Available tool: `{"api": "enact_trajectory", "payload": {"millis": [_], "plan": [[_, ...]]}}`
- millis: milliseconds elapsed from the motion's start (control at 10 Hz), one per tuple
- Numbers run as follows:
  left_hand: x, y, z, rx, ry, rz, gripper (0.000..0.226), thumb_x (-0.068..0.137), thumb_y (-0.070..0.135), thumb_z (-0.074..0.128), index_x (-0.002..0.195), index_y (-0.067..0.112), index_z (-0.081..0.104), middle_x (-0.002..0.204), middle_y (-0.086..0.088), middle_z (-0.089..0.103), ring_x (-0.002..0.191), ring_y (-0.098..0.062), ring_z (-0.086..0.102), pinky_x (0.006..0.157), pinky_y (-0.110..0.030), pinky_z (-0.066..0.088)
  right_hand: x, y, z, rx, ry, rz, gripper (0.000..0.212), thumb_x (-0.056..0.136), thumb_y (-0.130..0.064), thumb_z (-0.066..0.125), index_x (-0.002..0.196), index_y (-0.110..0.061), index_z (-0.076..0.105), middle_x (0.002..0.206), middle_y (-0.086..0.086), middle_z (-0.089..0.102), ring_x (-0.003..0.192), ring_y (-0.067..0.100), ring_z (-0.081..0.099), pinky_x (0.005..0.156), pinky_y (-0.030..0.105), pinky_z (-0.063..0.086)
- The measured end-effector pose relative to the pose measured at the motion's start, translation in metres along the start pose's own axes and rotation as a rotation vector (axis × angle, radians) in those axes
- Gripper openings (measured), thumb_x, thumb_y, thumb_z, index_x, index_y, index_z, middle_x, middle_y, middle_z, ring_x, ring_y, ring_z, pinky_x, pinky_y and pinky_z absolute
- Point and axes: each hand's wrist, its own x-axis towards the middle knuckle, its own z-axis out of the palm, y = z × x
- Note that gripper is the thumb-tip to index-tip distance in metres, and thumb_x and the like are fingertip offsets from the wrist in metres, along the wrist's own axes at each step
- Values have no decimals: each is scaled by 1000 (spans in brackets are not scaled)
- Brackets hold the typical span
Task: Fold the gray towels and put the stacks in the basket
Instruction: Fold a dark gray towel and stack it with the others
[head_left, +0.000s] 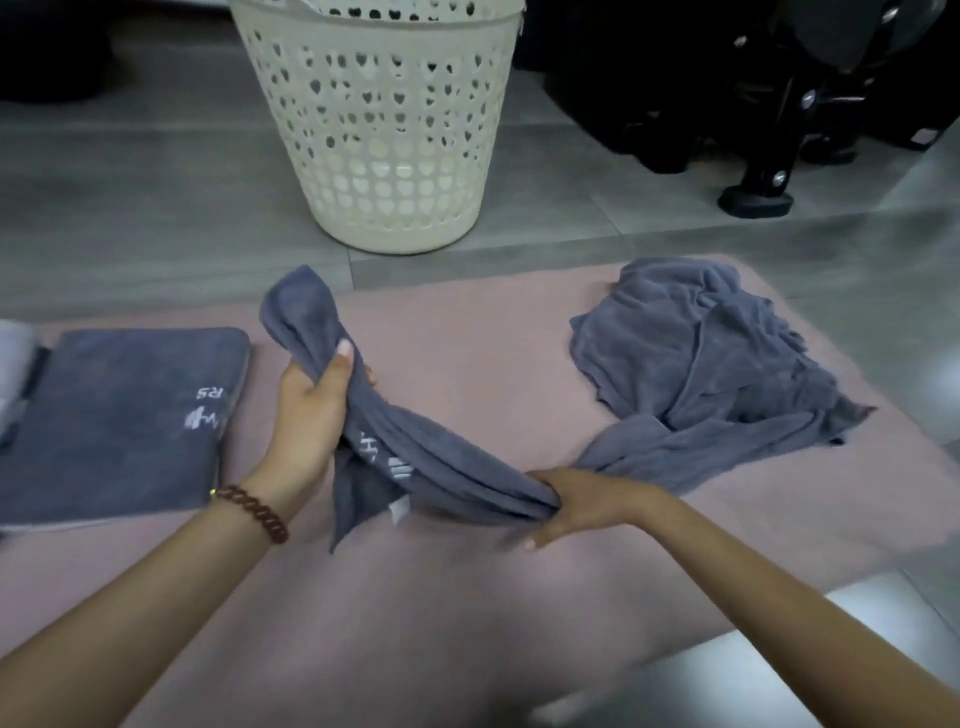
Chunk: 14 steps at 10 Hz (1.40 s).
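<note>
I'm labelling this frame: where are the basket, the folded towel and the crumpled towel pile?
basket (384, 171), head view, front of its holed wall.
folded towel (119, 415), head view, middle of its top face.
crumpled towel pile (696, 353), head view, centre of the heap.

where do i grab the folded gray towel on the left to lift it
The left hand and right hand grip the bunched gray towel; once free, slide fingers under the folded gray towel's right edge from the pink mat side. It lies flat, so a top pinch would likely unfold it.
</note>
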Motion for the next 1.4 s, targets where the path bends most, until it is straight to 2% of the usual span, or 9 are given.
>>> {"api": "enact_trajectory", "payload": {"millis": [100,400,600,700,800,1000,1200,1300,1400], "plan": [[8,3,-17,89,21,15,30,101,26,39,94,5,59,81,-1,66,72,1,64,63,-10,49,-13,-19,0,313,200,-123,28,93,-21,57,117,-9,57,110,8,66,103,21,62,90,32,50],[17,1,-41,239,-60,75,18,98,24,48,90,12,59,83,5,64,74,12,59,74,-14,47,-56,-124,-109,1360,729,-668,27,95,-8,45,120,-1,54,108,14,67,100,23,66,89,34,54],[35,7,-50,301,35,105,13,96,11,48,96,0,55,84,-16,55,79,-21,51,66,-22,40,-37,-126,-141,981,584,-803,50,93,-16,53,138,-23,32,144,8,42,130,22,45,104,32,41],[20,-10,-37,312,-48,-140,34,93,4,50,126,6,46,105,-7,53,89,-19,55,66,-15,44,8,-21,-75,-27,496,196,79,81,-36,70,142,-23,23,146,9,32,137,29,32,107,37,33],[4,-30,-23,429,-232,-131,32,90,-1,52,121,6,51,105,-6,54,92,-20,56,66,-14,43,4,72,-9,-332,562,628,40,94,-29,46,130,-16,37,136,12,45,125,30,44,107,42,33],[-9,-40,0,454,-447,-21,29,87,-5,54,100,21,55,118,-6,54,117,-21,51,95,-23,34,3,88,-16,-328,651,778,38,100,-30,35,133,-15,43,136,12,45,127,30,40,107,40,30],[-20,-38,-1,667,-761,356,77,62,65,66,130,50,34,144,14,30,136,-1,22,109,-14,18,-14,-33,-3,1125,365,-62,19,102,-20,35,96,-14,53,85,2,66,78,15,64,68,29,54],[-27,-55,-2,881,-704,504,66,74,58,62,131,30,45,129,3,53,121,-17,49,96,-30,39,-5,-65,16,980,157,-260,24,102,-17,34,120,-13,50,107,-1,62,102,15,60,91,30,49],[-28,-69,-9,796,-556,234,23,82,31,59,99,16,53,81,-3,63,77,-23,61,70,-38,49,12,-55,26,630,261,-230,33,100,-9,40,131,-10,49,126,2,55,118,13,51,100,22,40]]}}
